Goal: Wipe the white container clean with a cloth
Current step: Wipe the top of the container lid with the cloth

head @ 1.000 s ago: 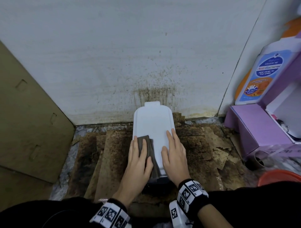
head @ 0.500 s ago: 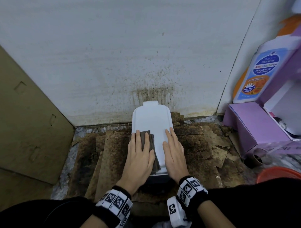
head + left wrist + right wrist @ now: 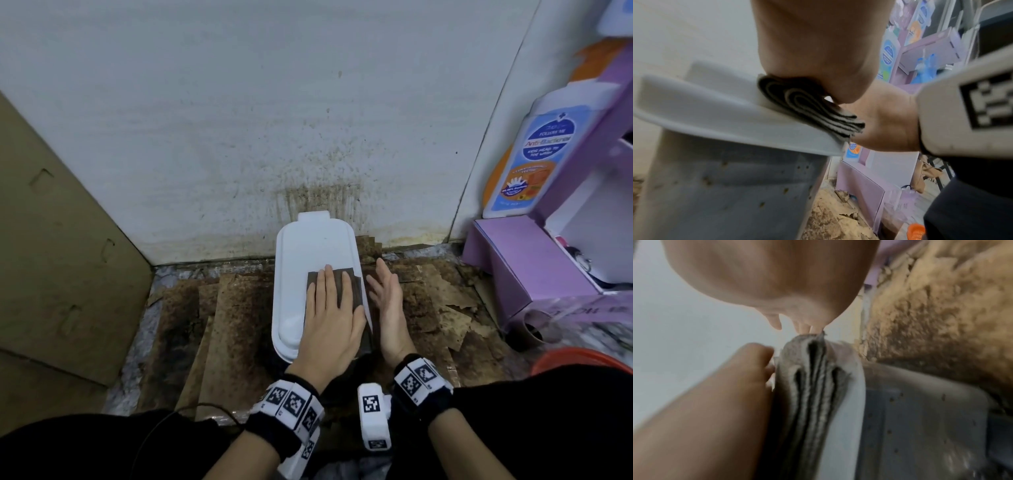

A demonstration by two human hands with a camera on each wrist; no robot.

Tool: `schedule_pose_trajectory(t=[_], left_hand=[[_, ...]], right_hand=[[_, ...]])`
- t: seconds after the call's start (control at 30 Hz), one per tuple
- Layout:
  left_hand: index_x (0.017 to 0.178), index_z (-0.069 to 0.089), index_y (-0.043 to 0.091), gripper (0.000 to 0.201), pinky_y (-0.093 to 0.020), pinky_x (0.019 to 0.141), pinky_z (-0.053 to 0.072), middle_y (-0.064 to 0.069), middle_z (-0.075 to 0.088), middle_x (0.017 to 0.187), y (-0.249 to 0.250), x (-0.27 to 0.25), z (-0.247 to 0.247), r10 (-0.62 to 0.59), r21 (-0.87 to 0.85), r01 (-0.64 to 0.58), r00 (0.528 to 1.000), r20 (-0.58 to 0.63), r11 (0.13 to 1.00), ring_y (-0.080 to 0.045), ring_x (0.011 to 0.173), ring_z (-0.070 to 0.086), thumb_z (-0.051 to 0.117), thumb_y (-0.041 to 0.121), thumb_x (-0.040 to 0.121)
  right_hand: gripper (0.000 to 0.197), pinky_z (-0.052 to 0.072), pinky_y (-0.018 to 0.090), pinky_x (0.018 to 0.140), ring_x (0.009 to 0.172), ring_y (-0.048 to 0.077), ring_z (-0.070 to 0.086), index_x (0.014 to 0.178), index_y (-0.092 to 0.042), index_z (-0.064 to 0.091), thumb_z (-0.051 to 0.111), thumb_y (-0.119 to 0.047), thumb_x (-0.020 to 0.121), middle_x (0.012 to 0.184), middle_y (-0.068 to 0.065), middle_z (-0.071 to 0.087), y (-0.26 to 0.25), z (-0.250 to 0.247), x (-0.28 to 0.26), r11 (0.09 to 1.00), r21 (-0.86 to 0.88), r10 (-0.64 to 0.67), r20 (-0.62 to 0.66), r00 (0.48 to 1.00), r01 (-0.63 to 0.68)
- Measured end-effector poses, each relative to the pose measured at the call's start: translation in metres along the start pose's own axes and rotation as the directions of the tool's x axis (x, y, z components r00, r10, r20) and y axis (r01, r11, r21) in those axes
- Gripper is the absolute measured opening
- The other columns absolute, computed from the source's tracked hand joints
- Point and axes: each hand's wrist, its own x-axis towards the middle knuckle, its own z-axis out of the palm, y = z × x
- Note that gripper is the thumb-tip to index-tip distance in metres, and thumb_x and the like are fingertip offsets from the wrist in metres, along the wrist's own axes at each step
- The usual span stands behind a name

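The white container (image 3: 308, 253) stands upright against the wall, with its flat lid on top. A folded dark grey cloth (image 3: 352, 286) lies on the right part of the lid and overhangs its right rim. My left hand (image 3: 330, 305) presses flat on the cloth with straight fingers. My right hand (image 3: 385, 296) is held edge-up beside the container's right rim, fingers straight and palm toward the cloth's edge. The left wrist view shows the cloth's stacked folds (image 3: 809, 107) on the lid (image 3: 715, 116). In the right wrist view the cloth (image 3: 813, 386) runs along the lid's rim (image 3: 851, 410).
Stained brown cardboard sheets (image 3: 233, 325) cover the floor around the container. A tan cardboard panel (image 3: 51, 257) leans at the left. At the right stand a purple box (image 3: 520, 270), a wash bottle (image 3: 534, 161), a small cup (image 3: 529, 330) and an orange basin (image 3: 579, 359).
My left hand has slid the cloth from the lid's left-middle across to its right edge. My right hand has come off the lid top and turned edge-up beside the container.
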Motion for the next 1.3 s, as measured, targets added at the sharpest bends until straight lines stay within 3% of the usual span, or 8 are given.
schedule_pose_trajectory(t=[0.1, 0.23, 0.37, 0.5, 0.73, 0.97, 1.17, 1.3], left_hand=[[0.154, -0.025, 0.011, 0.07, -0.031, 0.123, -0.018, -0.008, -0.031, 0.164, -0.011, -0.005, -0.014, -0.055, -0.197, 0.042, 0.997, -0.061, 0.98, -0.019, 0.155, -0.026, -0.003, 0.046, 0.097], [0.162, 0.003, 0.005, 0.064, -0.032, 0.128, 0.0, -0.01, -0.003, 0.171, -0.042, -0.015, -0.02, -0.168, -0.306, 0.109, 0.971, -0.173, 0.946, -0.018, 0.159, -0.003, 0.017, 0.033, 0.106], [0.156, 0.032, 0.003, 0.058, -0.043, 0.125, 0.028, -0.011, 0.029, 0.165, -0.069, -0.023, -0.013, -0.205, -0.333, 0.128, 0.956, -0.208, 0.934, -0.022, 0.153, 0.026, 0.021, 0.032, 0.108], [0.159, 0.031, 0.011, 0.057, -0.031, 0.125, 0.021, -0.002, 0.025, 0.167, -0.079, -0.031, -0.004, -0.144, -0.248, 0.106, 0.979, -0.144, 0.963, -0.012, 0.153, 0.022, 0.022, 0.036, 0.109], [0.161, 0.027, 0.014, 0.063, -0.019, 0.121, 0.012, 0.003, 0.022, 0.168, -0.082, -0.032, -0.002, -0.129, -0.228, 0.092, 0.98, -0.153, 0.969, -0.006, 0.153, 0.017, 0.014, 0.042, 0.106], [0.16, 0.031, 0.013, 0.055, -0.017, 0.122, 0.008, 0.006, 0.021, 0.168, -0.083, -0.033, 0.003, -0.132, -0.29, 0.075, 0.974, -0.183, 0.954, 0.003, 0.152, 0.012, 0.024, 0.036, 0.11], [0.16, 0.031, 0.014, 0.067, -0.014, 0.122, 0.004, 0.008, 0.019, 0.168, -0.088, -0.031, 0.002, -0.125, -0.28, 0.07, 0.975, -0.185, 0.957, 0.004, 0.151, 0.009, 0.014, 0.046, 0.104], [0.16, 0.03, 0.012, 0.068, -0.009, 0.12, -0.002, 0.006, 0.018, 0.169, -0.089, -0.032, 0.002, -0.106, -0.26, 0.058, 0.979, -0.177, 0.964, 0.003, 0.152, 0.007, 0.013, 0.045, 0.103]], right_hand=[[0.048, 0.031, 0.027, 0.114, 0.138, -0.002, 0.035, 0.151, -0.034, 0.038, 0.024, -0.049, 0.108, 0.152, -0.012, 0.036, -0.001, 0.001, -0.006, 0.95, -0.266, -0.171, -0.003, 0.985, 0.164], [0.039, 0.026, 0.029, 0.119, 0.142, 0.003, 0.033, 0.145, -0.024, 0.044, 0.037, -0.029, 0.107, 0.151, -0.009, 0.039, 0.003, 0.015, -0.014, 0.708, -0.561, -0.417, 0.159, 0.895, 0.429], [0.047, 0.018, 0.031, 0.124, 0.148, 0.009, 0.028, 0.15, -0.015, 0.04, 0.03, -0.028, 0.106, 0.158, -0.002, 0.036, 0.015, 0.035, -0.025, 0.332, -0.805, -0.38, 0.364, 0.85, 0.492], [0.062, 0.018, 0.042, 0.125, 0.154, 0.022, 0.02, 0.155, -0.009, 0.034, 0.017, -0.045, 0.107, 0.164, 0.013, 0.027, 0.027, 0.044, -0.039, 0.064, -0.9, -0.339, 0.387, 0.857, 0.432], [0.069, 0.02, 0.049, 0.124, 0.155, 0.036, 0.008, 0.159, -0.012, 0.022, 0.024, -0.051, 0.102, 0.166, 0.023, 0.007, 0.028, 0.045, -0.045, 0.098, -0.952, -0.295, 0.251, 0.922, 0.29], [0.08, 0.01, 0.035, 0.126, 0.154, 0.017, 0.001, 0.162, -0.022, 0.006, 0.046, -0.05, 0.098, 0.169, 0.002, -0.009, 0.029, 0.025, -0.037, 0.442, -0.835, -0.268, 0.224, 0.937, 0.326], [0.083, 0.0, 0.035, 0.127, 0.154, 0.009, -0.005, 0.161, -0.026, -0.002, 0.048, -0.049, 0.099, 0.168, -0.008, -0.014, 0.021, 0.021, -0.018, 0.463, -0.805, -0.223, 0.299, 0.928, 0.371], [0.084, 0.01, 0.04, 0.127, 0.154, 0.013, 0.001, 0.161, -0.029, -0.004, 0.05, -0.051, 0.1, 0.167, -0.011, -0.019, 0.009, 0.01, 0.007, 0.484, -0.79, -0.111, 0.372, 0.922, 0.377]])
